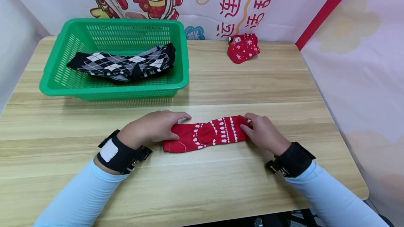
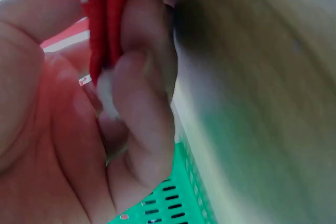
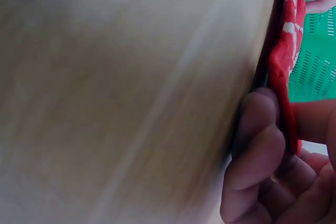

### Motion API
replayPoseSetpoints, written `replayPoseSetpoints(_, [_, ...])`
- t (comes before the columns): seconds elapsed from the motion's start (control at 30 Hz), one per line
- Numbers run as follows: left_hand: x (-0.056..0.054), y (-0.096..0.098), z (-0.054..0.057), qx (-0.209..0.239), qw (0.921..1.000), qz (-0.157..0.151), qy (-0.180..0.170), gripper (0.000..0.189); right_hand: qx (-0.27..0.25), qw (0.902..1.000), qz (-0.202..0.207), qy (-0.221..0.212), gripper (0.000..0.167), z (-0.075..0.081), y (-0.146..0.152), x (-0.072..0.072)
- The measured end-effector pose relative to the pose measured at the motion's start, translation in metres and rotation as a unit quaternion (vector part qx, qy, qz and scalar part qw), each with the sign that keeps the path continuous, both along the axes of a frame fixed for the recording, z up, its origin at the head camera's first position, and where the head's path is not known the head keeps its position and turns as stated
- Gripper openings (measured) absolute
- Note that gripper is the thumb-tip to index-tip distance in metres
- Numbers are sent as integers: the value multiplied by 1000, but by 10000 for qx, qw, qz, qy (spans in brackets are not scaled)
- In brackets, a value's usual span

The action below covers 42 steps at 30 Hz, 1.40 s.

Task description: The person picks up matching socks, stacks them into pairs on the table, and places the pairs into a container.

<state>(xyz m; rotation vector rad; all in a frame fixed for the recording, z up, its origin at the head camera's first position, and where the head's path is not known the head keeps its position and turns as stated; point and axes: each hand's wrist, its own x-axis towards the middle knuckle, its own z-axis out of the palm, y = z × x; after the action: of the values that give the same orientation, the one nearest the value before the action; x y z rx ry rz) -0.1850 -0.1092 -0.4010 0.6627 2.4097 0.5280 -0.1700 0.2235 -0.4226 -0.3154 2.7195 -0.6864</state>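
Observation:
A red sock (image 1: 206,134) with a white pattern lies stretched lengthwise over the wooden table. My left hand (image 1: 157,126) grips its left end. In the left wrist view, two red layers of the sock (image 2: 105,24) sit between the thumb and the curled fingers. At the opposite end, my right hand (image 1: 265,132) pinches the sock. The right wrist view shows the red edge (image 3: 286,93) between the thumb and the fingers (image 3: 257,153), close over the tabletop.
A green plastic basket (image 1: 126,92) stands at the back left, with black, grey and white argyle socks (image 1: 123,64) inside. At the back right lies a folded red item with white snowflakes (image 1: 243,48). A printed cloth (image 1: 202,2) hangs behind the table (image 1: 221,185).

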Motion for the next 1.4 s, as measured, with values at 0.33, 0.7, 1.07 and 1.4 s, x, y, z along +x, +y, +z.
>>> replayPoseSetpoints(0.33, [1, -3, 8, -707, 9942, -3, 815, 76, 17, 9992, -82, -402, 15, 1, 3, -3])
replayPoseSetpoints(0.7, [21, 16, 21, -703, 9743, -81, 2137, 64, 833, 9965, -110, 28, 33, 10, 1, -2])
replayPoseSetpoints(1.07, [54, 47, 13, -550, 9776, -743, 1890, 56, 1458, 9645, 1974, 977, 64, 25, -60, 40])
replayPoseSetpoints(1.4, [55, 49, 7, -872, 9858, -480, 1351, 60, 1962, 9613, 1859, 543, 71, 16, -56, 41])
